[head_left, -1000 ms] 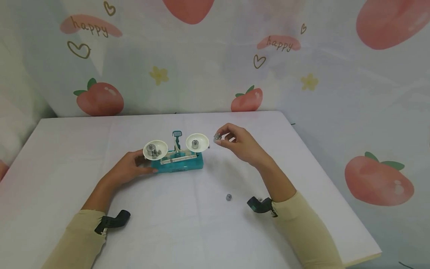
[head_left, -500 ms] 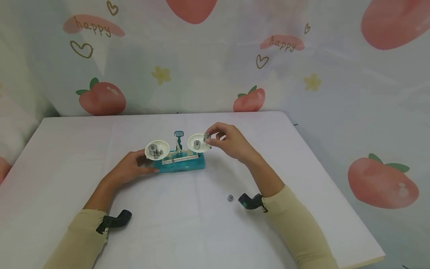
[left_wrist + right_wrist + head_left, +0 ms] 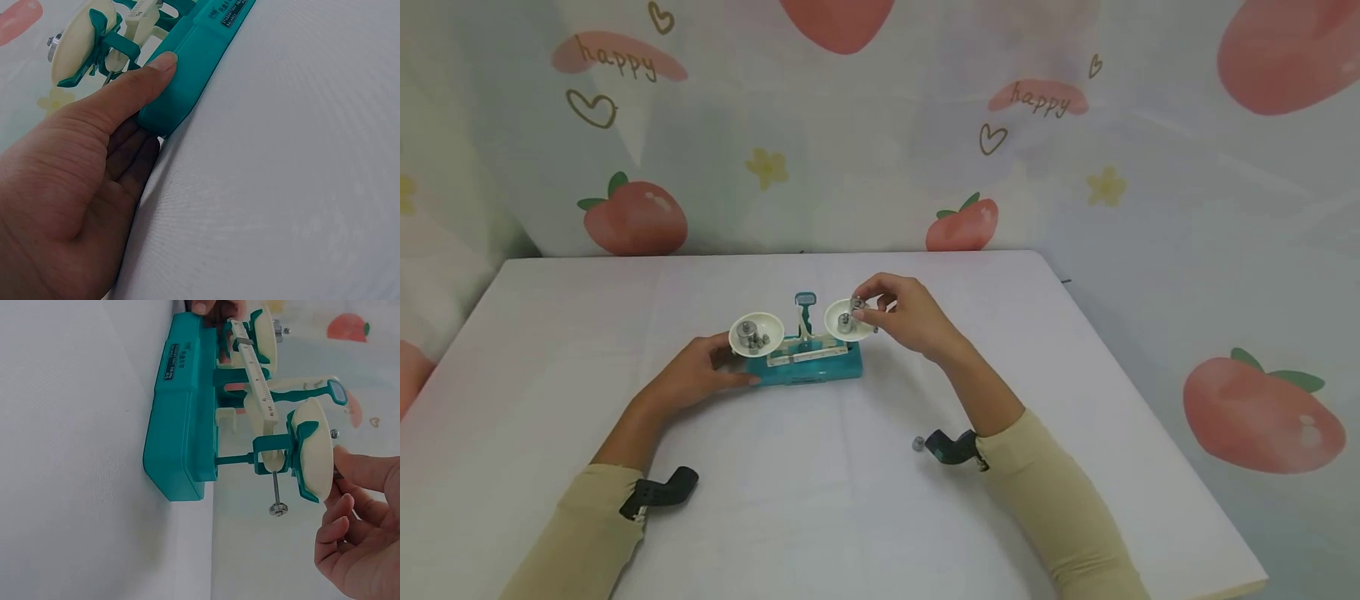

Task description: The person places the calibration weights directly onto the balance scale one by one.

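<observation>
A teal balance scale (image 3: 835,368) with two cream pans stands on the table. My left hand (image 3: 688,372) grips the left end of its base; in the left wrist view the thumb lies on top and the fingers are at the end. Several metal weights (image 3: 747,333), one large and some small, sit in the left pan (image 3: 769,322). Over the right pan (image 3: 833,308), my right hand (image 3: 910,317) pinches a metal weight (image 3: 857,304) between thumb and fingers. Another weight (image 3: 845,322) stands in that pan. From the right wrist view, the right pan mostly hides the pinched weight.
A loose metal weight (image 3: 918,444) lies on the white table (image 3: 775,517) beside the right wrist camera (image 3: 951,447). Behind the table hangs a backdrop (image 3: 850,167) printed with peaches. The table's right edge (image 3: 1150,417) runs past the right arm.
My right hand has moved left with the weight, from beside the right pan to over it. The left hand keeps its grip on the base. The view has shifted slightly.
</observation>
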`<state>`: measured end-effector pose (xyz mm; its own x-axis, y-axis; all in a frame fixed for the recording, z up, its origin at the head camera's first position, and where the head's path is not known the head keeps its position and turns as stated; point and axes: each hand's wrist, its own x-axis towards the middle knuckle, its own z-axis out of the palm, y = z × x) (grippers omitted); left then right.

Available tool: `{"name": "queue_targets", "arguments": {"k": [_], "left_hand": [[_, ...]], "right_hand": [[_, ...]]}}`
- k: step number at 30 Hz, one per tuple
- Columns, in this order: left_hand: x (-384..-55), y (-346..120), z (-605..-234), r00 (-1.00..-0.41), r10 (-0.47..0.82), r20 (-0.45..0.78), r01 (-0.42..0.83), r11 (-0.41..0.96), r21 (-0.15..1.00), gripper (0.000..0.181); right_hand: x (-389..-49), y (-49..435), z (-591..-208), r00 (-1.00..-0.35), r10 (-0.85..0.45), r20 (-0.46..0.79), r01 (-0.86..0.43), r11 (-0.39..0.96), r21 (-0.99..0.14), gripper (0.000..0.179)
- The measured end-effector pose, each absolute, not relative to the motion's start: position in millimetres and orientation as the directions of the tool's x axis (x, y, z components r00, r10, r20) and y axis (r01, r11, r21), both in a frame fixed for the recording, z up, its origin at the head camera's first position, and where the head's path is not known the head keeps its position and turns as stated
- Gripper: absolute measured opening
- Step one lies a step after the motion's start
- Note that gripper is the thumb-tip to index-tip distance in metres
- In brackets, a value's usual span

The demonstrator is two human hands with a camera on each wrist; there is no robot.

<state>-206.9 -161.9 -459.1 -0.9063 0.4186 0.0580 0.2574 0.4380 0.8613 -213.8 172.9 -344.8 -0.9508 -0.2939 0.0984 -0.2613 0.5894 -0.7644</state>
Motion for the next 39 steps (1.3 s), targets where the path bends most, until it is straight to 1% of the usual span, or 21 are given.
{"name": "queue_targets", "arguments": {"k": [5,13,19,32,39], "left_hand": [[-208.4,-162.9,-459.7,-0.906,0.421,0.047,0.244,0.429,0.87,0.074],[-207.5,-160.4,-458.9,-0.905,0.424,0.042,0.237,0.42,0.876,0.075],[-207.7,-160.7,-457.9,-0.906,0.421,0.043,0.24,0.428,0.872,0.074],[-207.9,-161.3,-458.0,-0.911,0.41,0.027,0.224,0.44,0.87,0.074],[-207.9,-162.3,-457.2,-0.91,0.414,0.033,0.232,0.441,0.867,0.073]], "right_hand": [[-215.1,168.0,-344.6,-0.951,-0.29,0.106,-0.264,0.587,-0.765,0.023],[-217.7,165.0,-347.0,-0.957,-0.279,0.078,-0.234,0.586,-0.776,0.023],[-220.1,165.1,-347.4,-0.955,-0.284,0.085,-0.246,0.597,-0.764,0.024],[-223.6,164.1,-346.2,-0.952,-0.291,0.097,-0.254,0.568,-0.783,0.016],[-222.4,167.8,-344.0,-0.957,-0.282,0.071,-0.228,0.577,-0.784,0.017]]}}
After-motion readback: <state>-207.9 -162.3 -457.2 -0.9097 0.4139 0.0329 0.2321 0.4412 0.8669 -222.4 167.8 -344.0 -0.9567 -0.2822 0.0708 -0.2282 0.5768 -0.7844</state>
